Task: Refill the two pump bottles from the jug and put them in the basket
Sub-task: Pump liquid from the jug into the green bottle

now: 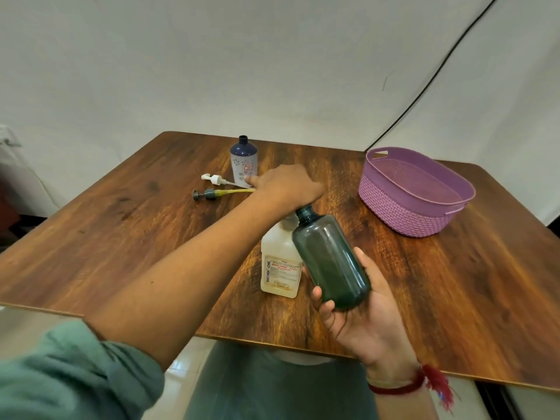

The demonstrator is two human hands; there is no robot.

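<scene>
Head cam view, going from the left. A green sleeve is pushed up and that arm stretches out across the wooden bench. Up past it two pump tops are lying flat on the bench: a grey pump with a yellowish tube, and just behind it a white pump.

Right beside those stands a blue-and-white bottle, upright, neck open, no pump on it. The left hand is back-up over the ends of both pump tubes with one finger poking toward the base of that bottle. Honestly can't tell if its fingers are pinching a tube or just resting there.

Closer in, the jug sits upright on the bench, pale and see-through with a printed label, its top hidden behind the arm. In front of it is the dark green bottle, off the bench, tilted with its open neck pointing up and away. The right hand has it from underneath, fingers curled round the base end. There's a red thread band on that wrist.

Far right, the purple basket sits on the bench, well apart from both bottles.
</scene>
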